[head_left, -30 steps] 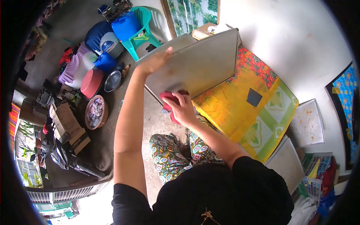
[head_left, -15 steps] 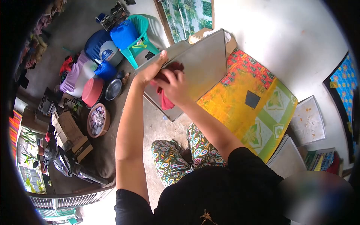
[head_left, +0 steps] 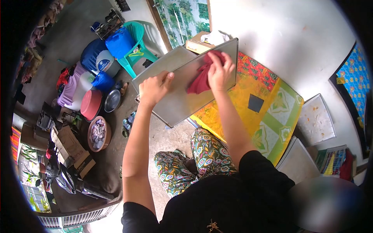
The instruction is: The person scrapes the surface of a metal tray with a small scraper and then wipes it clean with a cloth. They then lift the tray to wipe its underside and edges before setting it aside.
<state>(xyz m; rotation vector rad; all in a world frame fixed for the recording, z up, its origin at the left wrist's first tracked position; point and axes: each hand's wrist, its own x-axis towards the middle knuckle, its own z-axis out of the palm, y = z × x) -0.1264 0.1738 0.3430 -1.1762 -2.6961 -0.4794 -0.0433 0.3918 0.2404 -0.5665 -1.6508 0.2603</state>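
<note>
A flat grey metal tray (head_left: 178, 99) is held up tilted in front of me. My left hand (head_left: 155, 87) grips its upper left edge, thumb on the near face and the other fingers behind. On the right part of the same face, my right hand (head_left: 220, 72) presses a dark red cloth (head_left: 200, 80), its fingers bent over the fabric. Behind the tray, another grey tray (head_left: 161, 62) shows at the upper left.
A yellow patterned cover (head_left: 233, 112) with a dark square (head_left: 255, 103) lies to the right. More trays (head_left: 316, 122) lean by the wall. Basins (head_left: 91, 104), a green chair (head_left: 136, 39), slippers (head_left: 127, 125) and a cardboard box (head_left: 199, 43) stand around.
My right hand has moved the red cloth from the tray's left part to its upper right. My left hand sits slightly lower and further left in view, still on the edge.
</note>
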